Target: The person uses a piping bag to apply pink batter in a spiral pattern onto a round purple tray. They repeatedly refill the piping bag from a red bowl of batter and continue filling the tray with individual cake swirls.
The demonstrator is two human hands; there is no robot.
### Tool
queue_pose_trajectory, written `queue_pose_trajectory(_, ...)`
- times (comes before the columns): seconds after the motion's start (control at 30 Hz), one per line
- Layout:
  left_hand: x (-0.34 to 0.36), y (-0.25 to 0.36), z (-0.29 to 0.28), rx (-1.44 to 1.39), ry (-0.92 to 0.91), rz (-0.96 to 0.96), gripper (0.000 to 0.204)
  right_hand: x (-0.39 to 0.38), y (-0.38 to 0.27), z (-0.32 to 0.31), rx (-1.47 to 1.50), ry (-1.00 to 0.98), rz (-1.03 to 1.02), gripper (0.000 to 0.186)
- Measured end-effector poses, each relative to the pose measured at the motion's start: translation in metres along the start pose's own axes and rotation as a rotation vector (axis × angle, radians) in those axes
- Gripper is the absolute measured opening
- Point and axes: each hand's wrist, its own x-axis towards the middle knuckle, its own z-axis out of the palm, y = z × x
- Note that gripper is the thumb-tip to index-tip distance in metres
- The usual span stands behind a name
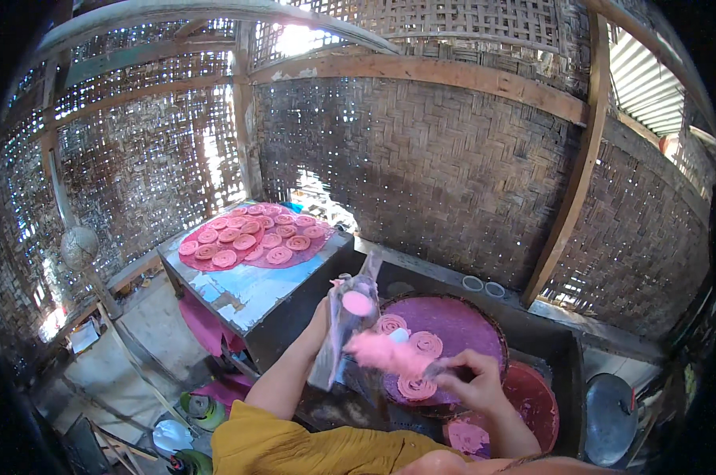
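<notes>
My left hand (pixel 321 323) is wrapped round a worn wooden tool, seemingly a hand press (pixel 366 279), whose round opening is filled with pink dough (pixel 358 303). My right hand (pixel 478 381) pinches the dark end of a utensil (pixel 436 370); its far part is covered by a blurred lump of pink dough (pixel 386 352), so its kind is hidden. The lump is beside the press's opening. Beneath both hands is a round purple tray (pixel 461 317) bearing coiled pink dough rounds (pixel 427 344). A red basin (pixel 542 392) with more pink dough (pixel 467 434) stands beside my right forearm.
At the left, a blue-topped table (pixel 215 289) carries several pink dough coils (pixel 279 255) on pink sheets. Green gas cylinders (pixel 206 409) stand lower left. Two small white bowls (pixel 483 286) sit on the ledge behind the tray. A round metal lid (pixel 610 419) lies far right.
</notes>
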Motion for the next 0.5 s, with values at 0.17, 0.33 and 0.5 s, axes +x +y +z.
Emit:
queue_pose_trajectory(0.17, -0.034, 0.168, 0.004, 0.492, -0.248, 0.328, 0.041, 0.016, 0.016, -0.003, -0.151, 0.217, 0.205, 0.022)
queue_pose_trajectory(0.33, -0.035, 0.172, 0.002, 0.382, -0.225, 0.112, 0.043, -0.006, 0.002, -0.011, 0.135, -0.104, 0.216, 0.019)
queue_pose_trajectory(0.5, -0.042, 0.16, -0.023, 0.137, -0.182, 0.039, 0.042, -0.047, -0.014, -0.088, -0.014, 0.122, 0.353, 0.026)
